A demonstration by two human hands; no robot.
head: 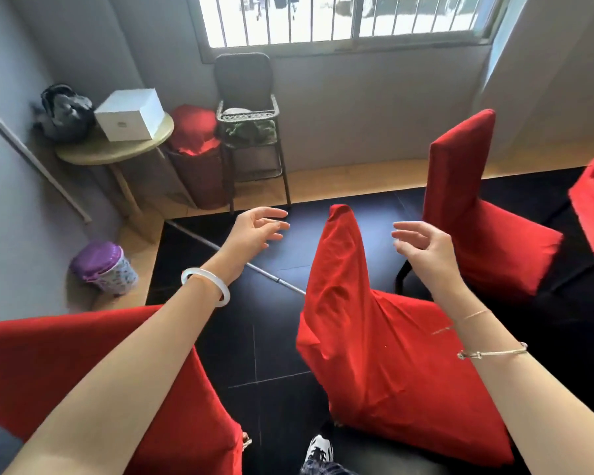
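While the head camera looks down, the left hand (pixel 254 231) and the right hand (pixel 422 248) hover on either side of the peak of a red chair cover (pixel 374 337), near it but not touching. The fingers of both hands are loosely spread and hold nothing. The creased cover hides most of the chair beneath it, which stands on the black floor (pixel 275 337). A second covered chair (pixel 487 241) stands just behind the right hand. Another red cover (pixel 83 371) is cut off at the lower left, partly behind the left forearm. In the far corner a round surface (pixel 93 150) carries a white box (pixel 129 114) and a dark bundle (pixel 64 111) that is hard to make out.
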